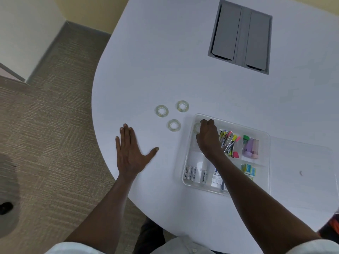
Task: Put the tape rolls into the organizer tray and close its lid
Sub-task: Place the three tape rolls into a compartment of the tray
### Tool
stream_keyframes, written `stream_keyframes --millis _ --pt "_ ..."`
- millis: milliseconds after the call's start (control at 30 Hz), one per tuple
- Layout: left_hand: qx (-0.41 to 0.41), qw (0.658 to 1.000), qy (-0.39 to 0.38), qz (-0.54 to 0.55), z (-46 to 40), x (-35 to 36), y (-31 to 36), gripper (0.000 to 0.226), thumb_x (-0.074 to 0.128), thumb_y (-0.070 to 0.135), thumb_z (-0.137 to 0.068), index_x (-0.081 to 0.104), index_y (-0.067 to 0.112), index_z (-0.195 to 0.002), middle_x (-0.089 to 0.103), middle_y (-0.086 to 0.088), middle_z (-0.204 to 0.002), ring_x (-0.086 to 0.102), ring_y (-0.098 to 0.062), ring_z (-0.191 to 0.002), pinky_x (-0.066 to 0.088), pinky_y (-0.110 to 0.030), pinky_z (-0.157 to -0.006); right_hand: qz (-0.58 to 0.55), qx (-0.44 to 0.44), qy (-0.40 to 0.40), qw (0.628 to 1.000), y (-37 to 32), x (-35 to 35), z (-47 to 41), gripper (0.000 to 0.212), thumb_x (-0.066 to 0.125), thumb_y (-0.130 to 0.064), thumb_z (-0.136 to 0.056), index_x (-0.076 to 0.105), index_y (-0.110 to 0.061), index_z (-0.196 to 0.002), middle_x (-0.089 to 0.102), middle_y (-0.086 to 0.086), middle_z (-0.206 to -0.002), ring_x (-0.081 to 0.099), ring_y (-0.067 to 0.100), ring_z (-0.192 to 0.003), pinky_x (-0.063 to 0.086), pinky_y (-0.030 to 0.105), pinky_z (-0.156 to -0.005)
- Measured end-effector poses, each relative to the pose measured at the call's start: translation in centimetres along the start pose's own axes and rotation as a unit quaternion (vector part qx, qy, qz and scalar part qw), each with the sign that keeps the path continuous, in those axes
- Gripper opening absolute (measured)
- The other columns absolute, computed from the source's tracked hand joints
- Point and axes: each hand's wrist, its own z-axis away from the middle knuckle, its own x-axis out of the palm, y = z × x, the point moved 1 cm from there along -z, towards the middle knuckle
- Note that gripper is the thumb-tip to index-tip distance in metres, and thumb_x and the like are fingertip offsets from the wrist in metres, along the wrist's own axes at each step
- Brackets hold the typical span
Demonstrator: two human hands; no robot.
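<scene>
Three clear tape rolls lie flat on the white table: one at the left, one further back, one nearest the tray. The clear organizer tray sits to their right. My right hand reaches into its far left compartment, fingers curled down on a fourth tape roll that is partly hidden. My left hand rests flat on the table with fingers spread, holding nothing. The tray's clear lid lies open flat to the right.
Other tray compartments hold pens, batteries, small containers and small boxes. A grey cable hatch is set into the table further back. The table's curved edge runs at the left, with carpet below.
</scene>
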Motion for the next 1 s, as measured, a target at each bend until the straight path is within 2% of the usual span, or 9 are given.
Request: stream_keyframes --millis 100,233,433,533,600,700,767,867,1000 --pt "-0.001 1.000 0.003 0.003 0.0 0.0 0.0 0.126 0.040 0.093 -0.076 0.016 0.002 -0.160 0.007 -0.014 -0.171 0.003 -0.024 -0.161 0.010 -0.046 -0.130 -0.040 0.012 0.014 0.999 0.0 0.2 0.2 0.031 0.050 0.014 -0.080 0.052 0.005 -0.110 0.049 0.025 -0.108 0.055 0.038 -0.087 0.046 0.039 -0.072" --pt "-0.002 1.000 0.002 0.003 0.0 0.1 0.0 0.126 0.040 0.094 -0.076 0.015 0.003 -0.160 0.006 -0.013 -0.171 0.002 -0.024 -0.161 0.011 -0.046 -0.130 -0.049 0.005 0.033 0.998 0.0 -0.2 0.2 0.024 0.056 0.001 -0.086 0.053 0.004 -0.109 0.051 0.025 -0.108 0.055 0.039 -0.091 0.049 0.042 -0.077" --pt "0.000 1.000 0.007 0.002 -0.1 0.3 -0.1 0.127 0.039 0.094 -0.076 0.015 0.003 -0.160 0.006 -0.013 -0.171 0.003 -0.024 -0.161 0.012 -0.047 -0.130 -0.079 -0.060 0.147 0.984 -2.2 -1.7 0.4 0.019 0.056 -0.001 -0.084 0.060 0.002 -0.102 0.059 0.020 -0.103 0.054 0.035 -0.096 0.047 0.042 -0.079" --pt "0.001 1.000 0.014 0.003 -0.1 0.3 -0.2 0.126 0.039 0.094 -0.076 0.016 0.003 -0.160 0.008 -0.014 -0.171 0.004 -0.024 -0.161 0.013 -0.047 -0.130 -0.064 -0.147 0.104 0.982 -4.2 -1.3 0.0 0.022 0.054 0.004 -0.084 0.062 0.004 -0.105 0.061 0.021 -0.105 0.056 0.037 -0.098 0.050 0.044 -0.077" --pt "0.002 1.000 0.015 0.004 0.0 0.3 -0.2 0.126 0.039 0.094 -0.076 0.017 0.003 -0.160 0.008 -0.014 -0.171 0.005 -0.025 -0.161 0.013 -0.047 -0.129 -0.006 -0.189 0.048 0.981 -5.1 -0.4 -0.4 0.030 0.049 0.005 -0.084 0.059 0.003 -0.112 0.059 0.021 -0.111 0.055 0.037 -0.101 0.052 0.046 -0.074" --pt "0.003 1.000 0.011 0.006 0.0 0.2 -0.2 0.126 0.040 0.094 -0.076 0.016 0.004 -0.160 0.007 -0.014 -0.171 0.003 -0.024 -0.161 0.012 -0.047 -0.130 0.074 -0.216 -0.018 0.973 -5.7 1.4 -1.0 0.046 0.042 0.004 -0.089 0.046 0.000 -0.134 0.050 0.023 -0.134 0.053 0.039 -0.111 0.056 0.045 -0.074" --pt "0.002 1.000 0.011 0.006 0.1 0.2 -0.3 0.126 0.040 0.094 -0.076 0.015 0.004 -0.160 0.007 -0.013 -0.171 0.003 -0.023 -0.161 0.012 -0.046 -0.130 0.117 -0.222 -0.038 0.967 -5.8 2.3 -1.3 0.046 0.039 0.000 -0.095 0.038 -0.005 -0.141 0.041 0.022 -0.145 0.053 0.038 -0.112 0.056 0.042 -0.073" --pt "0.002 1.000 0.012 0.007 0.0 0.2 -0.2 0.125 0.040 0.094 -0.076 0.016 0.004 -0.160 0.007 -0.013 -0.171 0.003 -0.023 -0.161 0.012 -0.046 -0.130 0.141 -0.228 -0.045 0.962 -6.0 2.9 -1.5 0.038 0.037 -0.004 -0.099 0.041 -0.009 -0.137 0.045 0.018 -0.137 0.054 0.035 -0.105 0.055 0.040 -0.068" --pt "0.001 1.000 0.011 0.012 -0.1 0.2 -0.1 0.125 0.041 0.093 -0.076 0.017 0.004 -0.160 0.008 -0.013 -0.171 0.004 -0.024 -0.161 0.012 -0.046 -0.130 0.101 -0.231 -0.030 0.967 -6.4 2.7 -1.3 0.031 0.039 -0.002 -0.096 0.048 -0.007 -0.125 0.050 0.017 -0.117 0.053 0.033 -0.096 0.054 0.040 -0.064"
